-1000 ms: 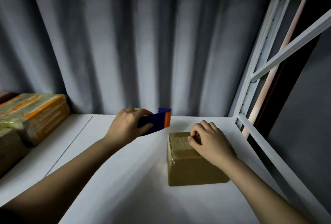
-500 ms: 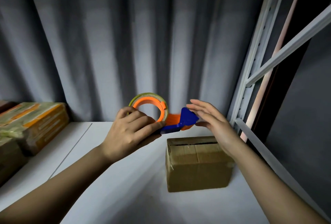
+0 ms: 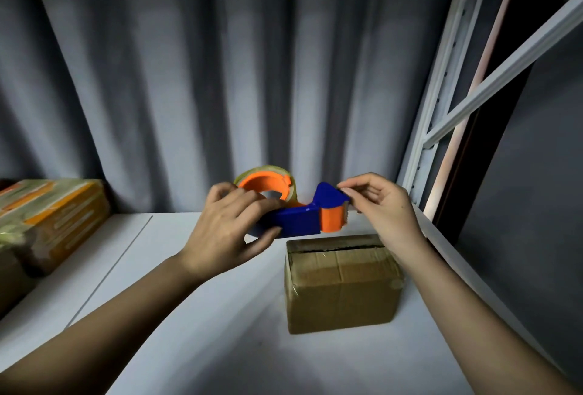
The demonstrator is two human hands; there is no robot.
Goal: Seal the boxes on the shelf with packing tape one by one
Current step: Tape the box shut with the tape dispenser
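A small brown cardboard box (image 3: 342, 287) stands on the white shelf (image 3: 189, 315), right of centre, with a dark gap along the far edge of its top. Above and behind it I hold a blue and orange tape dispenser (image 3: 299, 218) carrying a roll of clear tape (image 3: 268, 178). My left hand (image 3: 227, 230) grips the dispenser's blue handle. My right hand (image 3: 378, 205) pinches at the dispenser's front end, by the orange roller; the tape's end itself is too fine to make out.
Wrapped orange and brown boxes (image 3: 53, 221) are stacked at the shelf's left end. A grey curtain (image 3: 220, 79) hangs behind the shelf. The white metal rack upright and brace (image 3: 441, 104) stand at the right.
My right hand left the box top, rose and now pinches at the dispenser's front. My left hand lifted the dispenser and tilted its roll into view above the box.
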